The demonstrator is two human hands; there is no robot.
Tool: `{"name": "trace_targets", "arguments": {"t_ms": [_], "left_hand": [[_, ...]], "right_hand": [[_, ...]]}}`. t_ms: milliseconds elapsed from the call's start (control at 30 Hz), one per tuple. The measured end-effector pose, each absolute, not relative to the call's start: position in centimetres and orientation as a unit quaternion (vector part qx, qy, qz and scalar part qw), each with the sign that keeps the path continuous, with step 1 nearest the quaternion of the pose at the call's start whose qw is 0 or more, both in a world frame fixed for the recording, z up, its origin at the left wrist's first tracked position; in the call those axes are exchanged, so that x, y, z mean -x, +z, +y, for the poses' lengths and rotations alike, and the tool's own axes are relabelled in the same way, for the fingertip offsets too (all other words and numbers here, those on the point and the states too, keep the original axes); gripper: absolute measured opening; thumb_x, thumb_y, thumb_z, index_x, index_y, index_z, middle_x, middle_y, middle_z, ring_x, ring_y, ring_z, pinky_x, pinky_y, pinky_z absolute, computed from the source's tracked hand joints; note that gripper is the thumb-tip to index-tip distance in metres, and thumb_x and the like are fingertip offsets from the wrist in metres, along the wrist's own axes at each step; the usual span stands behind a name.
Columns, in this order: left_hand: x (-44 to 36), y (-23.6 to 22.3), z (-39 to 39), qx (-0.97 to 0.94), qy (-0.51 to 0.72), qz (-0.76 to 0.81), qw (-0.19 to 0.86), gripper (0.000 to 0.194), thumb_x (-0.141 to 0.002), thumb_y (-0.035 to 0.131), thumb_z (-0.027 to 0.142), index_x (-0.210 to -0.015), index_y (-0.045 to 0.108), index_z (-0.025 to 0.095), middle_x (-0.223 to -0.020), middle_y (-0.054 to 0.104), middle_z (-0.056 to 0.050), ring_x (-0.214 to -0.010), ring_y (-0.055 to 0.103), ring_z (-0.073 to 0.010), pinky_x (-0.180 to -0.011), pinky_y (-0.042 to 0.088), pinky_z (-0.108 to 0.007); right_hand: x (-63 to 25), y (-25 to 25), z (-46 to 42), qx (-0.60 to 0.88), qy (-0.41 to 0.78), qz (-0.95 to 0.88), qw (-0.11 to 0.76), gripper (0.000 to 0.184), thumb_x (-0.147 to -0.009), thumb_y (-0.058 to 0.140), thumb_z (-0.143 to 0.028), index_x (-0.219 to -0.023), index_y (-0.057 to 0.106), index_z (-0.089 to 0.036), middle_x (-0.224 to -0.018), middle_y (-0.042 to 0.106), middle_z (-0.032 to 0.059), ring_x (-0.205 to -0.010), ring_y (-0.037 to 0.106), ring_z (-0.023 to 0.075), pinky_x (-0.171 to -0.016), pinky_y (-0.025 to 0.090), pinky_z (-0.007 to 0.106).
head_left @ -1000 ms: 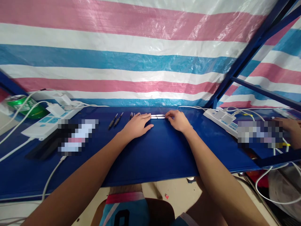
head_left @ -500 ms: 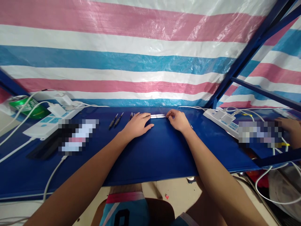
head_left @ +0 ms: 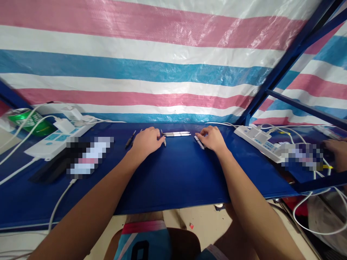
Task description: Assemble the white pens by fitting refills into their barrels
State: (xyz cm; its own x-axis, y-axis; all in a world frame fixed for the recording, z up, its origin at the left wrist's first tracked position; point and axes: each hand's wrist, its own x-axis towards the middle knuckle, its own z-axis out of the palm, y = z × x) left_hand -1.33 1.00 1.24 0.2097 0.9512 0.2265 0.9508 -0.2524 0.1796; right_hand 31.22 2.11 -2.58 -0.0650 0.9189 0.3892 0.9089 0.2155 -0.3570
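Several slim white sticks, perhaps pens (head_left: 176, 134), lie side by side on the blue table cover (head_left: 173, 177). My left hand (head_left: 146, 141) sits just left of them, its fingertips over a slim grey pen (head_left: 164, 141). My right hand (head_left: 212, 139) is to their right, curled over a short white-and-blue pen (head_left: 199, 142). Two dark pens (head_left: 130, 139) lie further left, apart from my left hand. Parts of both small pens are hidden under my fingers.
A white power strip (head_left: 55, 144) with chargers and cables lies at left, beside a green can (head_left: 27, 122). A pixelated patch (head_left: 89, 155) covers something there. Another power strip (head_left: 257, 141) lies at right, where a co-worker's hand (head_left: 336, 153) shows. Striped tarpaulin (head_left: 173, 54) hangs behind.
My hands have moved apart, the left leftward and the right rightward. Each now sits over a small pen. The white sticks between them show more fully and lie slightly further apart.
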Motion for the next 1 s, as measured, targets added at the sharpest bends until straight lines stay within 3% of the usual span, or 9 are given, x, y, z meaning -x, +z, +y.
{"name": "trace_targets", "arguments": {"t_ms": [267,400,700,900,1000], "left_hand": [[-0.4,1.2,0.4,-0.764,0.104,0.637,0.002,0.047,-0.095,0.057,0.063,-0.082,0.078,0.022,-0.104,0.078,-0.015,-0.097,0.074,-0.0378,-0.088,0.057,-0.047],[-0.8,1.1,0.4,-0.751,0.074,0.656,0.002,0.036,-0.092,0.059,0.049,-0.086,0.081,0.021,-0.101,0.078,-0.017,-0.094,0.075,-0.0392,-0.085,0.058,-0.047],[-0.6,0.7,0.6,-0.735,0.075,0.673,0.000,0.040,-0.089,0.061,0.052,-0.091,0.083,0.019,-0.100,0.079,-0.021,-0.091,0.075,-0.0433,-0.080,0.057,-0.050],[-0.6,1.6,0.3,-0.717,0.141,0.683,-0.027,0.033,-0.087,0.064,0.045,-0.083,0.081,0.017,-0.086,0.077,-0.019,-0.080,0.074,-0.0391,-0.073,0.052,-0.045],[-0.7,2.1,-0.1,-0.750,0.213,0.625,-0.036,0.029,-0.089,0.064,0.043,-0.075,0.078,0.022,-0.083,0.078,-0.012,-0.077,0.072,-0.0325,-0.070,0.048,-0.040]], "right_hand": [[-29.9,-3.0,1.5,0.636,0.040,-0.737,0.225,0.034,-0.088,0.078,-0.055,-0.077,0.079,-0.023,-0.108,0.071,0.0133,-0.107,0.059,0.0341,-0.100,0.046,0.048],[-29.8,-2.9,1.6,0.614,0.066,-0.748,0.244,0.034,-0.090,0.077,-0.054,-0.078,0.079,-0.023,-0.111,0.070,0.0124,-0.113,0.058,0.0340,-0.103,0.044,0.049],[-29.7,-2.4,1.7,0.554,0.153,-0.746,0.336,0.043,-0.089,0.076,-0.064,-0.077,0.078,-0.023,-0.101,0.071,0.0092,-0.095,0.065,0.0260,-0.092,0.051,0.041],[-29.2,-1.8,1.1,0.532,0.187,-0.734,0.379,0.048,-0.086,0.077,-0.071,-0.078,0.077,-0.024,-0.101,0.073,0.0087,-0.094,0.067,0.0252,-0.088,0.051,0.039],[-28.9,-1.1,0.6,0.511,0.247,-0.708,0.420,0.053,-0.086,0.075,-0.076,-0.082,0.075,-0.023,-0.092,0.074,0.0070,-0.082,0.065,0.0217,-0.075,0.049,0.035]]}}
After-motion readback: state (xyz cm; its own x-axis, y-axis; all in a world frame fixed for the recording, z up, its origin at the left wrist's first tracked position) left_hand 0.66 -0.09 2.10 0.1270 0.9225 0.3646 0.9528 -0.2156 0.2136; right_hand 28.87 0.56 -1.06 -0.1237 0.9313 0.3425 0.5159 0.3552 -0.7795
